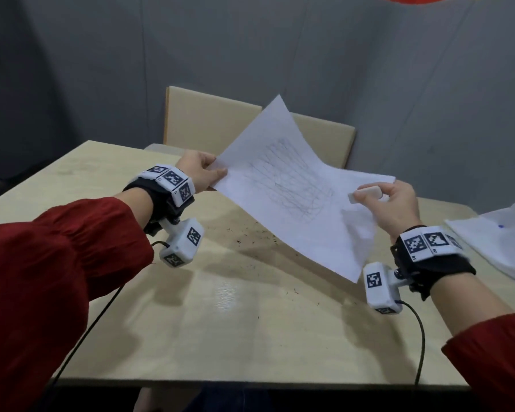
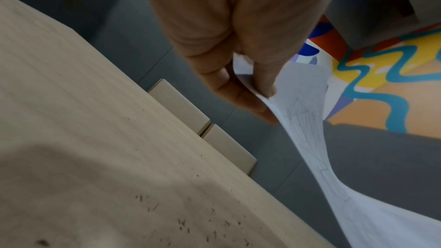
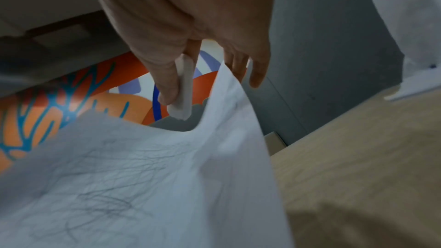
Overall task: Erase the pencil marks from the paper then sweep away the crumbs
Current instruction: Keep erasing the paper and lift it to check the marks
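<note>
The paper, lifted and sagging, bears faint grey pencil scribbles.

The right hand fingers behind the paper are hidden; the stack of sheets gets cut off at right edge.

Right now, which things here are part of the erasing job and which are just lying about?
Job:
- paper, pencil marks remaining, held off the table by left hand
- eraser in right hand
- crumbs

Lying about:
- spare sheets
- chairs
</note>
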